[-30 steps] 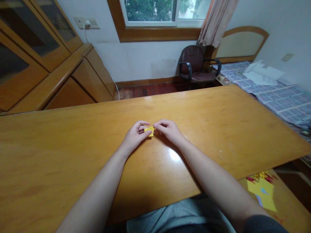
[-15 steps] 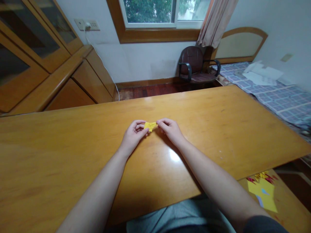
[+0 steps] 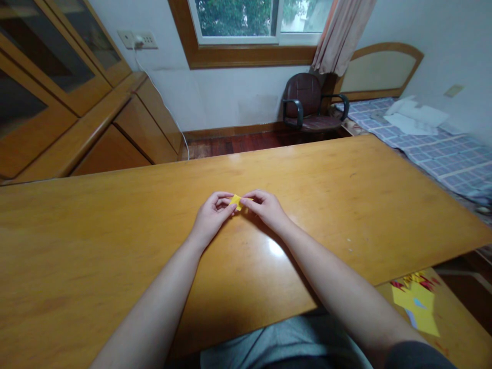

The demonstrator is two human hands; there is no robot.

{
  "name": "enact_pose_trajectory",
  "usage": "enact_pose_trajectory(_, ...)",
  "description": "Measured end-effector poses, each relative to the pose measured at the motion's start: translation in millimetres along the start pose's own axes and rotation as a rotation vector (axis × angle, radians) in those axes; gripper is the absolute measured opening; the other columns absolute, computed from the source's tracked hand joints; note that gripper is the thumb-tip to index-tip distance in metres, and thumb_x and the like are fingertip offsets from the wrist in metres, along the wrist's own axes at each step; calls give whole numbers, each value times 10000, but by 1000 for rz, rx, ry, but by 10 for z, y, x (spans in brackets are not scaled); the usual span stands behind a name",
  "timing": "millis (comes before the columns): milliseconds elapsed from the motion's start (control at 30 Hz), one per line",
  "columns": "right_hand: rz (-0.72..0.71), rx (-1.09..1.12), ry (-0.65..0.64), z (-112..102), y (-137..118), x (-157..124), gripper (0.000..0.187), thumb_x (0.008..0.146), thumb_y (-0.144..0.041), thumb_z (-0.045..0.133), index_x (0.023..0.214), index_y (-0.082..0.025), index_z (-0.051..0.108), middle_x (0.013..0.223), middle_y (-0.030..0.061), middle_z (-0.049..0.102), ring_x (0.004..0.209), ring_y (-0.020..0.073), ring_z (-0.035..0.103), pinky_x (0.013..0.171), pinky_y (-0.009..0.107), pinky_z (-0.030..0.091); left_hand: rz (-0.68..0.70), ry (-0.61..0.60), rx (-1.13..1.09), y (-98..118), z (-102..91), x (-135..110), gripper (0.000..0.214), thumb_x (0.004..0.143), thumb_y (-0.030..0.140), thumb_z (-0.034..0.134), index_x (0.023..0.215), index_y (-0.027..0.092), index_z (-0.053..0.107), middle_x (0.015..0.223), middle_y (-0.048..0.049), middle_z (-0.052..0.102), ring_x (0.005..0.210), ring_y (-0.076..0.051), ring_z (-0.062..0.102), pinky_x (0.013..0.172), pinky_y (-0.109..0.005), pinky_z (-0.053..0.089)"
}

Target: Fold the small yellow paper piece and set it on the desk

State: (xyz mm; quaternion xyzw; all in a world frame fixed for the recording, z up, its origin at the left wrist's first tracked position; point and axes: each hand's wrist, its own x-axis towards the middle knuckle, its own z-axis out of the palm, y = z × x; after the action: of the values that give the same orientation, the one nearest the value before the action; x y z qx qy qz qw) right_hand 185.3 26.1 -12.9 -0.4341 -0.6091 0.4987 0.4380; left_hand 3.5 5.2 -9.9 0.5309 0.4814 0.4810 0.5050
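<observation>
Your R hand came in twd 9 o'clock vs prev; it & your L hand both pinch yellow paper.

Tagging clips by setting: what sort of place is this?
Likely a bedroom in a home: a bed with a plaid cover and headboard, a curtained window, and a glass-fronted wooden cabinet around the work table.
</observation>
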Motion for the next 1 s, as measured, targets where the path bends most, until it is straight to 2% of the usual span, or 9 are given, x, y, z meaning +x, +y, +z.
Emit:
enact_pose_trajectory(200,-8,-4,-16,-19,-25,-6,250,792,-409,690,796,-162,729,726,14,671,665,128,568,644,242,430,-3,3,-26,14,5,-10,403,716,377,786,1002,179,582,780,3,692,707,-147,676,723,-282,539)
enact_pose_trajectory(433,44,98,-20,-12,-38,-14,256,765,-413,714,786,-157,721,670,-4,641,609,113,540,607,234,413,-51,-10,28,59,-10,-34,341,731,452,773,857,153,671,747,-32,709,683,-149,653,707,-283,535)
enact_pose_trajectory(733,23,66,-62,-37,-40,-16,253,820,-408,653,804,-163,714,646,-1,631,613,126,562,617,246,428,-60,3,35,56,-22,-48,314,739,454,765,824,159,698,723,-35,716,674,-155,646,700,-279,522)
enact_pose_trajectory(900,-13,34,-59,-45,-25,-9,261,859,-412,607,821,-176,714,647,0,625,640,134,571,659,257,445,-23,31,73,57,-20,-42,289,759,445,744,821,166,705,720,-30,704,672,-156,627,670,-270,499)
enact_pose_trajectory(1000,-34,23,-53,-45,-11,-10,275,887,-412,578,844,-177,715,678,5,625,663,135,575,667,257,448,62,61,159,35,-46,-23,248,781,421,726,815,176,712,730,-14,668,659,-141,593,655,-258,473)
